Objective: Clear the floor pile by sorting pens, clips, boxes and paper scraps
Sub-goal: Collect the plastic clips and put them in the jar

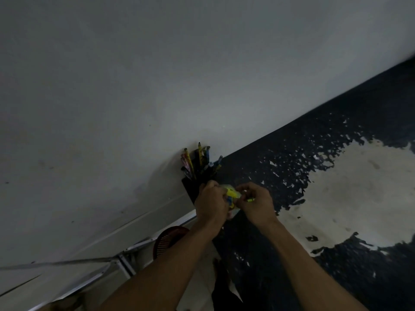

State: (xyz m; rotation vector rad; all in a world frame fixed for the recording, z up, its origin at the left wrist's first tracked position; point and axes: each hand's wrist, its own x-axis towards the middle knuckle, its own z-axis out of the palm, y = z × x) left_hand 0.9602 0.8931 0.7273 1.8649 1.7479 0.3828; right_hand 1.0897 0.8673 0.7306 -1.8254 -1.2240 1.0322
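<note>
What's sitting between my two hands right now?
In the head view, a small yellow and blue bundle, seemingly in clear wrap, lies between the left hand and right hand; both pinch it.

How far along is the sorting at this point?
Done: pens and pencils stand in a black holder by the wall. In hand: the left hand and right hand both grip a small yellow bundle; its contents are unclear. Left: cannot tell, the pile is out of view.

no readable text, labels or numbers anywhere, dim and blurred view
</note>
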